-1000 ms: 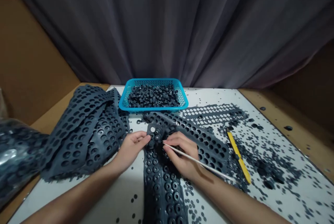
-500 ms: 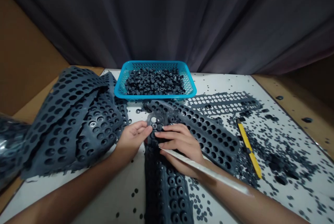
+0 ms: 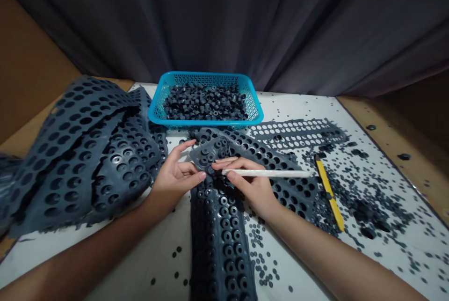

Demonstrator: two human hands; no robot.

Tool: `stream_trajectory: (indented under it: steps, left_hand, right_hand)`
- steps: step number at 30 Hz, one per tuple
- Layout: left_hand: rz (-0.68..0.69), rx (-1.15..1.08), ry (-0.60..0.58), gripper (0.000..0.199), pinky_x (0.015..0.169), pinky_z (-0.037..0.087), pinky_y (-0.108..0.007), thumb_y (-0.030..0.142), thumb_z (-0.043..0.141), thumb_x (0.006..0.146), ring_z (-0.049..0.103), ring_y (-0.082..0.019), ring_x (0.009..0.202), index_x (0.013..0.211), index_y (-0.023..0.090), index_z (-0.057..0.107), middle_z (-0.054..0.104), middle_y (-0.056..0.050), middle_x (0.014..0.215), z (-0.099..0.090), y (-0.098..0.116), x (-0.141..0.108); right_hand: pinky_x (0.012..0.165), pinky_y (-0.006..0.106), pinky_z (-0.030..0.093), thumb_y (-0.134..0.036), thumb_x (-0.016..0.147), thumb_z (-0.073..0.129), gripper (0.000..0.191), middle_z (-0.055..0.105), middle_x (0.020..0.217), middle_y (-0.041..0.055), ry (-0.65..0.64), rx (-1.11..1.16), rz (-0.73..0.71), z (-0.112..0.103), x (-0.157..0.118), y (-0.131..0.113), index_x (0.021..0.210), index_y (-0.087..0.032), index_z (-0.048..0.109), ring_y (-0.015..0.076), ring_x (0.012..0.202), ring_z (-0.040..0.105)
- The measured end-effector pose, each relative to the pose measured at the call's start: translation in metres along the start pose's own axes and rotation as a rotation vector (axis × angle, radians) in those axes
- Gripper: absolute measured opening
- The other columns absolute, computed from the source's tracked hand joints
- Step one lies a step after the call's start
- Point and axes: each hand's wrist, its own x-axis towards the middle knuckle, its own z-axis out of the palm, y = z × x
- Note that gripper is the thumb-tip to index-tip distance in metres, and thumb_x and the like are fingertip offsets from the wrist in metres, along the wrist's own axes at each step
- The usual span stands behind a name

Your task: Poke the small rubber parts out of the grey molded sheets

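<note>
head: right grip (image 3: 249,187) closed on white stick (image 3: 270,173), left grip (image 3: 176,175) open by perforated rubber (image 3: 207,153)

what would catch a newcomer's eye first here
The bright blue basket at the back of the white table stands out first, heaped with small black pieces. Next come the perforated dark sheets piled on the left, and the white rod in the right hand at centre. A yellow utility knife lies to the right.
</note>
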Motion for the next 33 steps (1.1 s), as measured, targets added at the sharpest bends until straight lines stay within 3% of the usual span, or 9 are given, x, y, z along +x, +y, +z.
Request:
stream_trajectory:
  steps: [8, 16, 24, 33]
  left_hand:
    - [-0.024, -0.072, -0.002, 0.075, 0.072, 0.049, -0.028, 0.029, 0.08, 0.064, 0.067, -0.019, 0.074, 0.127, 0.022, 0.041, 0.071, -0.001, 0.076, 0.0064, 0.0001, 0.0013]
    - [0.015, -0.034, -0.048, 0.054, 0.072, 0.044, -0.023, 0.025, 0.076, 0.069, 0.063, -0.014, 0.075, 0.115, 0.023, 0.048, 0.068, 0.001, 0.081, 0.0062, -0.0016, -0.0002]
    - [0.01, 0.026, -0.09, 0.053, 0.072, 0.043, -0.025, 0.027, 0.073, 0.073, 0.061, -0.014, 0.073, 0.118, 0.025, 0.045, 0.067, 0.002, 0.08, 0.0027, -0.0024, -0.0006]
    - [0.041, 0.019, -0.099, 0.047, 0.077, 0.045, -0.028, 0.027, 0.071, 0.073, 0.064, -0.017, 0.08, 0.114, 0.024, 0.047, 0.068, 0.001, 0.08, 0.0027, -0.0041, 0.0014]
  right_hand:
    - [0.09, 0.04, 0.051, -0.041, 0.078, 0.069, 0.019, 0.075, 0.086, 0.0039, 0.041, 0.069, 0.097, 0.0007, 0.0024, 0.0012, 0.076, -0.022, 0.071, 0.0212, 0.093, 0.067]
    - [0.083, 0.035, 0.053, -0.035, 0.075, 0.072, 0.013, 0.073, 0.084, 0.0033, 0.02, 0.029, 0.099, 0.0034, 0.0026, 0.0037, 0.076, -0.022, 0.073, 0.0178, 0.084, 0.066]
    - [0.08, 0.035, 0.053, -0.04, 0.074, 0.072, 0.018, 0.074, 0.083, 0.0037, 0.03, -0.015, 0.185, 0.0042, 0.0041, 0.0039, 0.077, -0.022, 0.073, 0.0185, 0.08, 0.067]
    - [0.081, 0.034, 0.053, -0.039, 0.075, 0.071, 0.017, 0.074, 0.08, 0.0023, 0.038, 0.091, 0.231, 0.0038, 0.0055, 0.0033, 0.079, -0.023, 0.071, 0.0179, 0.079, 0.068]
